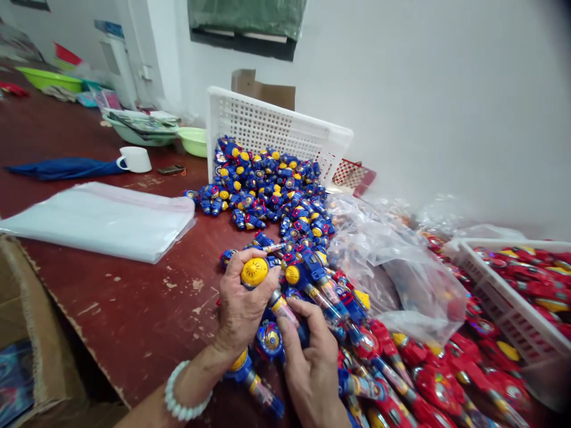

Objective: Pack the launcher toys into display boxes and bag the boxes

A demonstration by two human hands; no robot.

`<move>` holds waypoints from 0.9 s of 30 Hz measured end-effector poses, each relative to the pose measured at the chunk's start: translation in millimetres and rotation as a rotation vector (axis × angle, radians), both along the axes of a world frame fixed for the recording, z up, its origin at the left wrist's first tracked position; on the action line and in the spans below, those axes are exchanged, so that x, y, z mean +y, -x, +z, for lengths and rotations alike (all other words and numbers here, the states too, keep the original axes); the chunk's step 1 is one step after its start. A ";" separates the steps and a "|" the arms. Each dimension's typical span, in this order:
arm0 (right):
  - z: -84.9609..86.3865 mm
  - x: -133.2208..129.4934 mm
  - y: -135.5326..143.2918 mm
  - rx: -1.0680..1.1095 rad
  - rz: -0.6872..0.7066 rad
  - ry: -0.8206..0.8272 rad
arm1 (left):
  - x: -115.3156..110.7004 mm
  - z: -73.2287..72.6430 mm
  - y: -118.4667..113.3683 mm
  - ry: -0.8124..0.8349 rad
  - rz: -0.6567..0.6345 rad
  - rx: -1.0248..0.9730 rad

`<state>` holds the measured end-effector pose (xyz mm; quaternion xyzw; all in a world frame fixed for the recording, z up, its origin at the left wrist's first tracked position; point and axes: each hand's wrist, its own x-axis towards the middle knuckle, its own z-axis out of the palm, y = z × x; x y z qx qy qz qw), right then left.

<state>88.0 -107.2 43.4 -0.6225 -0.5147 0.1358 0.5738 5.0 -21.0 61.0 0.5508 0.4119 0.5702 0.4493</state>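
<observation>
Here, the reddish table [147,309] spreads leftward; a white basket [267,122] stands upper centre. At lower centre, the left hand [238,312] clasps a blue-and-yellow toy [255,272] against its thumb; the right hand [310,359] pinches its tube [282,308], down and right of the yellow cap.

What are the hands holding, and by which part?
A blue toy: left hand around its yellow dome, right hand pinching the tube.

White wall [423,89] ran far side to right; white pillar-like corner [163,59] jutted far left. Green covering [245,15], dark lower edge, hung far centre. Dark-red table [143,303], chipped paint, stretched far left. Light looked pale.
</observation>
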 end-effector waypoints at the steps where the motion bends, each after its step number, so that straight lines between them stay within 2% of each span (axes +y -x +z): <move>1: 3.9 0.4 0.2 0.197 0.052 0.113 | -1.5 0.7 0.9 -0.062 0.050 0.052; 3: 9.9 1.4 -0.2 0.596 0.174 0.330 | -2.1 2.9 2.7 -0.192 0.136 0.125; 4: 10.9 1.8 -0.7 0.722 0.223 0.404 | -0.8 3.8 3.4 -0.233 0.150 0.140; 5: 10.1 2.2 -1.5 0.753 0.248 0.444 | 1.6 4.3 3.8 -0.243 0.133 0.143; 6: 7.7 2.6 -2.5 0.679 0.238 0.444 | 4.9 3.9 4.1 -0.222 0.100 0.136; 8: -0.1 3.7 -4.9 0.294 0.128 0.329 | 12.7 0.1 3.9 -0.138 0.063 0.080; 10: -7.1 5.6 -7.0 -0.108 0.021 0.186 | 19.2 -7.0 3.5 -0.073 0.092 0.011; 11: -8.5 6.7 -7.8 -0.205 0.020 0.183 | 21.0 -10.9 3.5 -0.053 0.100 -0.014; 12: -8.2 7.8 -8.4 -0.224 0.051 0.225 | 21.6 -14.4 3.7 -0.040 0.104 -0.031; 15: -0.5 10.0 -12.3 -0.058 0.220 0.446 | 19.7 -19.5 7.2 -0.016 0.066 -0.045; 16: 2.0 10.9 -15.3 -0.035 0.249 0.474 | 20.2 -19.3 9.2 -0.019 0.046 -0.031; 18: 3.8 13.8 -24.5 -0.152 0.212 0.398 | 28.9 -17.5 14.9 -0.046 -0.059 0.012; 19: 2.8 16.0 -30.2 -0.274 0.143 0.328 | 38.7 -17.0 18.4 -0.060 -0.128 0.036; 21: -0.7 21.1 -41.5 -0.567 -0.050 0.179 | 70.8 -18.6 26.1 -0.103 -0.169 0.121; 22: -1.7 23.1 -46.3 -0.697 -0.130 0.132 | 92.2 -21.1 29.6 -0.114 -0.117 0.188; 23: -1.6 24.3 -50.5 -0.799 -0.183 0.105 | 115.9 -24.8 32.2 -0.139 0.012 0.317; 24: 0.1 24.5 -54.5 -0.866 -0.197 0.093 | 140.3 -29.3 33.5 -0.127 0.067 0.380; 25: 3.5 23.6 -59.2 -0.893 -0.185 0.079 | 164.3 -34.5 33.2 -0.115 0.070 0.428; 27: 14.0 19.2 -74.9 -0.848 -0.162 0.039 | 206.1 -45.6 28.2 -0.124 0.024 0.528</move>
